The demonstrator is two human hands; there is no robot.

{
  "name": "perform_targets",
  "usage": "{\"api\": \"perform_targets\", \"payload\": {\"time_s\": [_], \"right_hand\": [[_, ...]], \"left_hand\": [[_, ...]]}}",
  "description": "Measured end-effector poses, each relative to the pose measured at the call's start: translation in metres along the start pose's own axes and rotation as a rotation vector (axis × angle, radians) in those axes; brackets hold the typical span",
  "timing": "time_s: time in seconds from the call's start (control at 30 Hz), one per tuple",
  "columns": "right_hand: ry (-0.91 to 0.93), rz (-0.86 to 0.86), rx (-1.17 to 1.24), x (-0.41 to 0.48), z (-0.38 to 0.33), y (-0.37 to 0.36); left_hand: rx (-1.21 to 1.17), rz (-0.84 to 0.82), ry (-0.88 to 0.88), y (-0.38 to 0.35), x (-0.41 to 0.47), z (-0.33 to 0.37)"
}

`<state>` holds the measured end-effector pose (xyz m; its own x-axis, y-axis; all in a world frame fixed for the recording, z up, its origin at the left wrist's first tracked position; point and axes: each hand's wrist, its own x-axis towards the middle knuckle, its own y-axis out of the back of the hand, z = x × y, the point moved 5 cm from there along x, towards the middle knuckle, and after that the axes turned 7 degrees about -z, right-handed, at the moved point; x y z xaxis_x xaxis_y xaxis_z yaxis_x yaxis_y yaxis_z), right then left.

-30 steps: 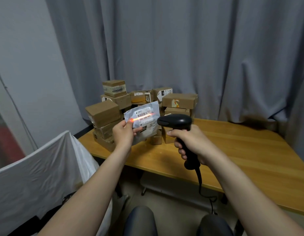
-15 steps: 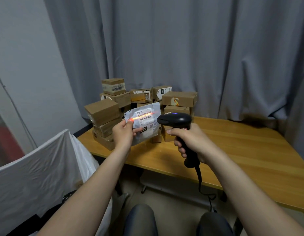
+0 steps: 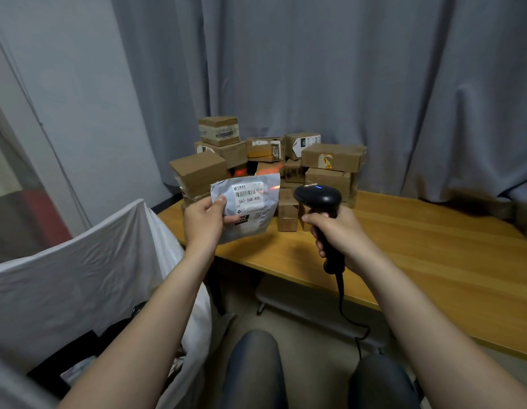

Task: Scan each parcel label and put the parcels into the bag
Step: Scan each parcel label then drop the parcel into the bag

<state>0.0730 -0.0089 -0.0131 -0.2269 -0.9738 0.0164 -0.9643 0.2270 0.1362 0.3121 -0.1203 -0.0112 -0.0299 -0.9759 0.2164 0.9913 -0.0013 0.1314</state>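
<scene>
Grey curtains hang behind a wooden table stacked with cardboard boxes at its far left. Above the near-left edge, the left hand pinches a grey parcel, label facing the scanner gripped by the right hand; a white bag stands left.

The back-left corner of the light wooden tabletop is pretty much walled off by the pile of brown cardboard boxes, which is stacked right up against the grey pleated curtain. Open wood is found to the right of the pile. Just in front of the pile, space is taken up by the grey plastic mailer parcel held in the left hand and the black handheld scanner gripped in the right hand, with only a narrow gap between. The left side is hemmed in by the big white fabric bag.
</scene>
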Motion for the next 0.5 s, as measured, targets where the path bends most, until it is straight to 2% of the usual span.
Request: {"api": "perform_targets", "payload": {"time_s": [0.33,0.5], "right_hand": [[-0.071,-0.028,-0.018,0.016,0.026,-0.042],[-0.095,-0.05,-0.031,0.023,0.033,-0.063]], "left_hand": [[0.105,0.284,0.001,0.14,-0.032,-0.035],[0.45,0.409,0.019,0.199,-0.037,-0.048]]}}
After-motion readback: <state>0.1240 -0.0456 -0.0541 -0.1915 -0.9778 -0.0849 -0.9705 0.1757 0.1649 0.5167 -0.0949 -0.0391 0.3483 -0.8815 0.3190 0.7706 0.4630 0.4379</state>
